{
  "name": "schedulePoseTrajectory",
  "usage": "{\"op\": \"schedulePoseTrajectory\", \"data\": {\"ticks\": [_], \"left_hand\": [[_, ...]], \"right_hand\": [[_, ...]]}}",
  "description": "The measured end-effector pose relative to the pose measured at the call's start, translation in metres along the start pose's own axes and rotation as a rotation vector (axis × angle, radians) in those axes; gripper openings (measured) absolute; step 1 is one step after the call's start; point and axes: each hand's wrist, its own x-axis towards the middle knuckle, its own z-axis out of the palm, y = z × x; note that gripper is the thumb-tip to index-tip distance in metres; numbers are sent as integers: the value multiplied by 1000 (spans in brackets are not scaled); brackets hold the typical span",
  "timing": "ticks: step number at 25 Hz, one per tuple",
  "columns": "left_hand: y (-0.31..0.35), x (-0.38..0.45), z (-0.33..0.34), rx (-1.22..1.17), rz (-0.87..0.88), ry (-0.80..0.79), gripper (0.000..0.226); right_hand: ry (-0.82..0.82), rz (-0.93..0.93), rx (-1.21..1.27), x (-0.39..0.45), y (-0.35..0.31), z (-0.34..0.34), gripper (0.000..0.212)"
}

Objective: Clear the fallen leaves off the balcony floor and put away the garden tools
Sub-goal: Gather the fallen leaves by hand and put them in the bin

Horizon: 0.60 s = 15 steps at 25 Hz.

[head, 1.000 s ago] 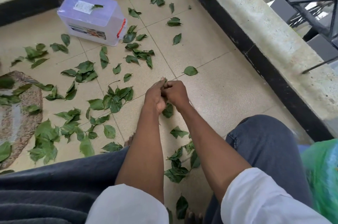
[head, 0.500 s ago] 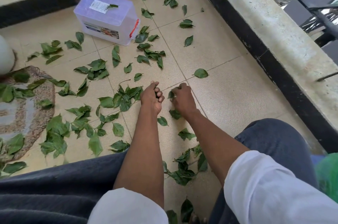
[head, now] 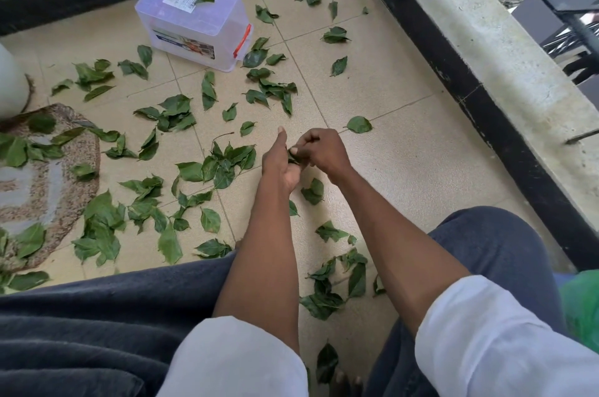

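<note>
Green leaves lie scattered over the beige tiled floor (head: 405, 169), with a thick cluster (head: 220, 163) just left of my hands and more between my knees (head: 327, 293). My left hand (head: 280, 160) and my right hand (head: 321, 150) meet above the floor at mid-frame. A small bunch of picked leaves (head: 294, 155) sits between them: the left hand's fingers curl round it and the right hand's fingers pinch it. A single leaf (head: 359, 125) lies just beyond my right hand.
A clear plastic box (head: 194, 20) with a red latch stands at the back left, a leaf on its lid. A round speckled mat (head: 42, 182) lies at the left. A concrete parapet (head: 505, 65) with black skirting runs along the right. A green bag (head: 583, 309) shows at the right edge.
Half a second ago my hands were apart, the right one down on the floor at a leaf. Now both are raised and joined around the bunch of leaves.
</note>
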Motion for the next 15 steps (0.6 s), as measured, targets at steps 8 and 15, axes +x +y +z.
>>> {"op": "schedulePoseTrajectory", "data": {"ticks": [8,15], "left_hand": [[1,-1,-13,-213,74,100,30],[-1,-1,-27,-5,40,143,27]], "right_hand": [[-99,119,-483,0,3,-15,9],[-26,-80,-861,-41,60,25,25]]}}
